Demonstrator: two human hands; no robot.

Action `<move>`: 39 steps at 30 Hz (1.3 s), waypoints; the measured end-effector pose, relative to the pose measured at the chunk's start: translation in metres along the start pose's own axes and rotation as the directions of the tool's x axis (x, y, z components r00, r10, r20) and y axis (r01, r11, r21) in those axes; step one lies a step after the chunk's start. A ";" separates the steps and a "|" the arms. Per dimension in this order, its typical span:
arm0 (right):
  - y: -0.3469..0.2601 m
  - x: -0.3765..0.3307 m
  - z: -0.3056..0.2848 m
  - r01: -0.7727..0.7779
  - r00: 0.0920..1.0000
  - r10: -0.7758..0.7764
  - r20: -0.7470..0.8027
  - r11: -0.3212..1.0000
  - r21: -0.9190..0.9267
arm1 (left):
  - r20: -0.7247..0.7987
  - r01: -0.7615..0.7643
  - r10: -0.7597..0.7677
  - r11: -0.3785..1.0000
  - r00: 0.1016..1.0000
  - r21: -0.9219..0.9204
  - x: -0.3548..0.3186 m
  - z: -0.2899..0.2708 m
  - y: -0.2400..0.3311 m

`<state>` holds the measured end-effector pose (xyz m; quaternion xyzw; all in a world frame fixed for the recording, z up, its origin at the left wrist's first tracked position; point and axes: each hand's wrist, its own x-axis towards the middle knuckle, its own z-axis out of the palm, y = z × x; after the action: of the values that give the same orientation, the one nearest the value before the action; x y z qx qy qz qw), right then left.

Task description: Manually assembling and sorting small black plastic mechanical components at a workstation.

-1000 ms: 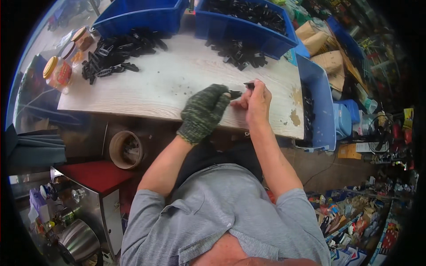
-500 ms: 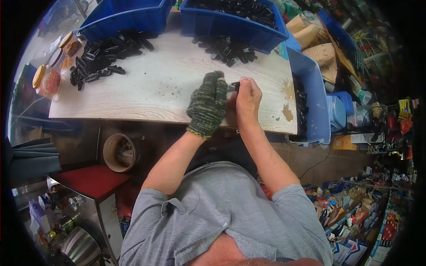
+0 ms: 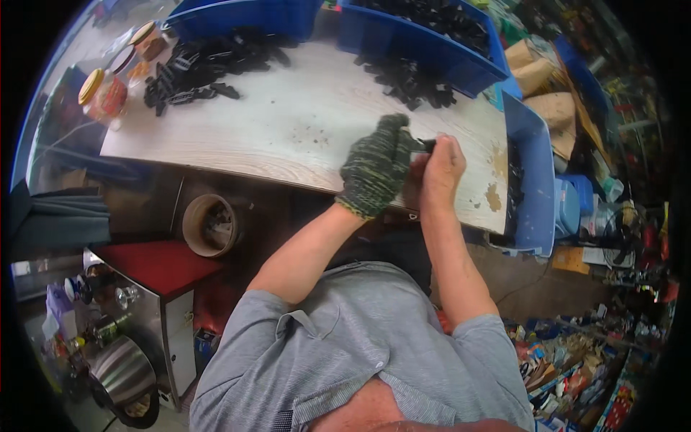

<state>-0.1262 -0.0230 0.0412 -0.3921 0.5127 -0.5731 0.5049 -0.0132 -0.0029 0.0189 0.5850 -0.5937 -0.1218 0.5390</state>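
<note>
My left hand [image 3: 376, 169] wears a dark green knitted glove, and its fingers are closed. Beside it my bare right hand [image 3: 442, 176] pinches a small black plastic part [image 3: 427, 145]. The part bridges the gap between both sets of fingertips, above the near edge of the pale wood-grain table [image 3: 273, 147]; most of it is hidden by the fingers. Farther back lie two heaps of similar black parts: a wide left heap [image 3: 198, 68] and a smaller right heap [image 3: 414, 85].
Two blue bins stand along the back: a left bin [image 3: 245, 20] and a right bin [image 3: 432, 45] full of black parts. A lighter blue tub [image 3: 534, 180] adjoins the table's right end. Lidded jars [image 3: 106, 101] stand at the left. A round bucket [image 3: 193, 223] sits below the front edge.
The whole view has turned and shifted, so the table appears farther right and tilted. Both hands keep together around the black part with nearly the same grip.
</note>
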 end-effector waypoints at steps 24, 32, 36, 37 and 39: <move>0.008 0.004 -0.012 0.137 0.991 -0.136 0.012 0.987 -0.081 | 0.115 0.187 -0.166 0.961 0.979 -0.203 -0.006 0.022 0.024; 0.009 0.000 -0.010 0.118 0.991 -0.114 0.064 0.992 -0.054 | 0.107 0.182 -0.160 0.953 0.981 -0.244 -0.011 0.013 0.017; 0.000 -0.006 -0.002 0.122 0.990 -0.115 0.079 0.988 -0.095 | 0.061 0.157 -0.148 0.971 0.987 -0.182 -0.015 0.008 0.014; -0.001 -0.007 0.000 0.083 0.995 -0.078 0.069 0.994 -0.070 | 0.058 0.158 -0.150 0.972 0.987 -0.173 -0.016 0.008 0.013; -0.002 -0.008 0.002 0.010 0.999 -0.009 0.050 1.000 -0.016 | 0.052 0.157 -0.151 0.975 0.987 -0.157 -0.015 0.007 0.011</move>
<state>-0.1237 -0.0158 0.0441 -0.4128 0.5026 -0.5613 0.5118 -0.0291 0.0095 0.0173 0.5813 -0.5453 -0.2222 0.5616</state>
